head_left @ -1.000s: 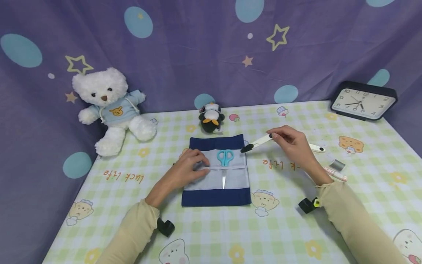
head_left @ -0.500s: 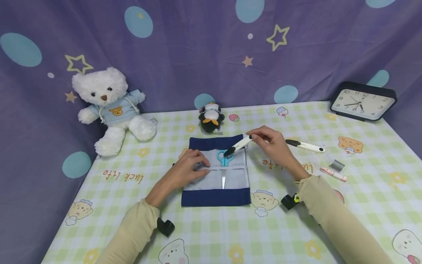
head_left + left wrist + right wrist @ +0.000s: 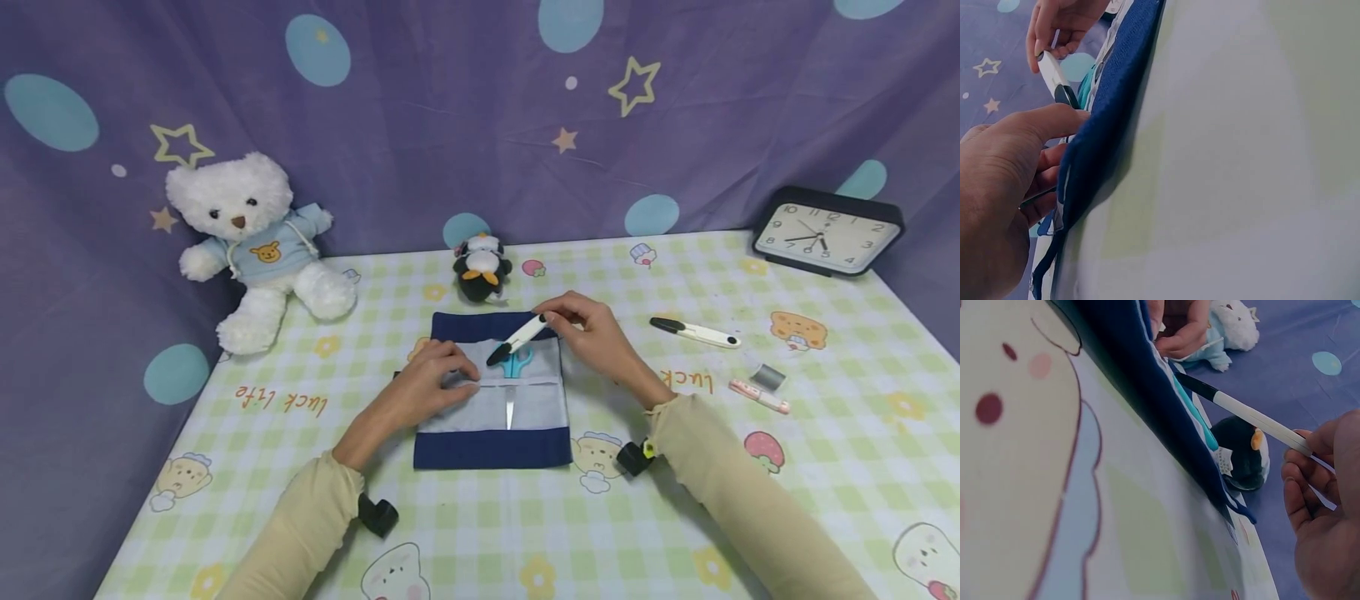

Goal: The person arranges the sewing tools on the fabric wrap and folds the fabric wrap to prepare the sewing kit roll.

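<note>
A navy-edged cloth organizer (image 3: 491, 448) with a grey pocketed inside lies spread flat. Turquoise-handled scissors (image 3: 511, 408) stand in its middle, handles toward the back and blade tip toward the front. My right hand (image 3: 592, 333) pinches the rear end of a slim white pen-like tool (image 3: 527, 332) with a black tip. That tip hangs over the organizer, left of the scissors' handles and partly covering them. My left hand (image 3: 431, 379) rests on the organizer's left side, with thumb and fingers apart. In the left wrist view its thumb touches the cloth (image 3: 1119, 94).
A second white tool (image 3: 697, 333) with a black end, a grey thread spool (image 3: 768, 377) and a pink-and-white stick (image 3: 759, 396) lie at right. A penguin toy (image 3: 481, 267), a white teddy bear (image 3: 262, 250) and a clock (image 3: 827, 231) stand at the back.
My right hand has carried the white tool leftward from beside the organizer to over the scissors' handles. The second white tool has come fully into sight. My left hand stays put.
</note>
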